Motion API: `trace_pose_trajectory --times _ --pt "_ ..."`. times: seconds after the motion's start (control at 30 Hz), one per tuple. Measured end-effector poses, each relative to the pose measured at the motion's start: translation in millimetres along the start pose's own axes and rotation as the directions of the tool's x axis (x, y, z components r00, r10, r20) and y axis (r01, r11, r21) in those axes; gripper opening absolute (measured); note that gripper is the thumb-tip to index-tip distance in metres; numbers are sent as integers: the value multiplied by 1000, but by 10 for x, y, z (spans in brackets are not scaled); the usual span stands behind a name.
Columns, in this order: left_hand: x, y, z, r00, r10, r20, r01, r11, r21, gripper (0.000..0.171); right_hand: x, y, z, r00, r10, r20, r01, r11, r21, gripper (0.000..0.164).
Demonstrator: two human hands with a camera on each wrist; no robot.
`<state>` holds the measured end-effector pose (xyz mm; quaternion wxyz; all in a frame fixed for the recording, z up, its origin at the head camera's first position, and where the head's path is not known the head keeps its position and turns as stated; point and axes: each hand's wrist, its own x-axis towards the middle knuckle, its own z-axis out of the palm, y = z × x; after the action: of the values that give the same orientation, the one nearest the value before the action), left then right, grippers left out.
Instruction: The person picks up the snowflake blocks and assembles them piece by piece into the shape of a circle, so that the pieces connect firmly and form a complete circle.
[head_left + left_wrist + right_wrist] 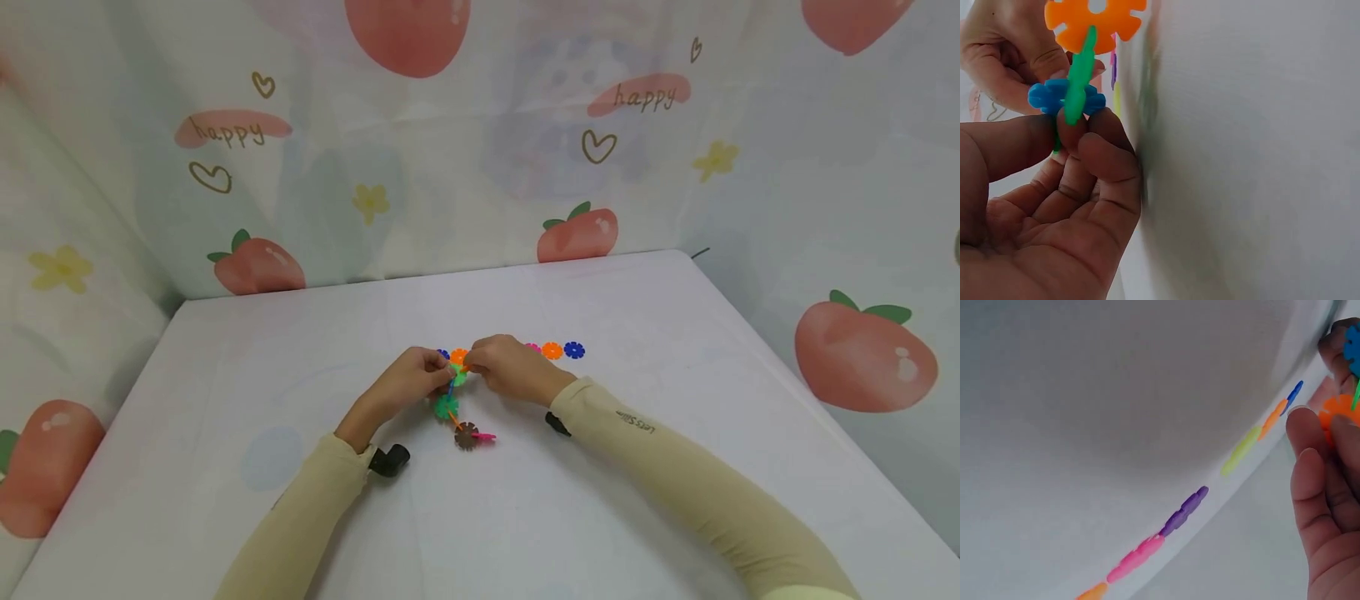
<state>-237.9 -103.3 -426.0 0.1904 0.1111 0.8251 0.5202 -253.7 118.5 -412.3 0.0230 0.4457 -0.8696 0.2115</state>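
A chain of notched plastic discs hangs between the hands, set into one another at angles. My left hand (pixel 405 379) pinches it near its upper end, at the light green disc (pixel 458 377) and blue disc (pixel 1060 95). Below follow a green disc (pixel 447 407), an orange disc (pixel 1097 28), a brown disc (pixel 467 437) and a pink disc (pixel 484 437). Between thumb and fingers my right hand (pixel 513 367) pinches another orange disc (pixel 1335 411), held up against the light green one. The fingers partly hide where these two meet.
Beyond the hands a row of loose discs lies on the white table (pixel 637 500), including a purple disc (pixel 1185 511), a yellow-green disc (pixel 1241 451) and a blue disc (pixel 574 350). The right hand hides part of this row in the head view. A printed cloth (pixel 465 167) hangs behind.
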Motion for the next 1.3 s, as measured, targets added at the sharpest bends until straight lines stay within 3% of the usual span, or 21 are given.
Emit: trace_pose_trajectory --times 0.17,0.3,0.43,0.57,0.83,1.0,1.3 --pt "-43 -65 -39 1000 -9 1 9 999 -38 16 41 37 52 999 37 -28 -33 992 120 14" --pt "-97 -89 -96 1000 -19 -12 18 999 -38 18 93 85 71 990 141 -17 -133 959 252 15" --pt "-140 -103 -152 999 -39 -37 39 999 -6 18 146 128 56 960 280 -15 -257 899 354 16" --pt "-171 -129 -197 996 -69 -55 69 998 3 18 213 181 62 924 378 -49 -327 851 411 18" --pt "-236 -193 -267 994 -97 -52 96 995 -18 24 381 241 72 890 456 -19 -401 802 443 23" --pt "-255 -186 -299 995 -101 -22 100 995 -28 35 486 261 85 891 452 49 -426 791 440 25" --pt "-314 -200 -371 996 -50 71 54 997 -47 45 698 244 146 909 377 180 -416 856 306 26"
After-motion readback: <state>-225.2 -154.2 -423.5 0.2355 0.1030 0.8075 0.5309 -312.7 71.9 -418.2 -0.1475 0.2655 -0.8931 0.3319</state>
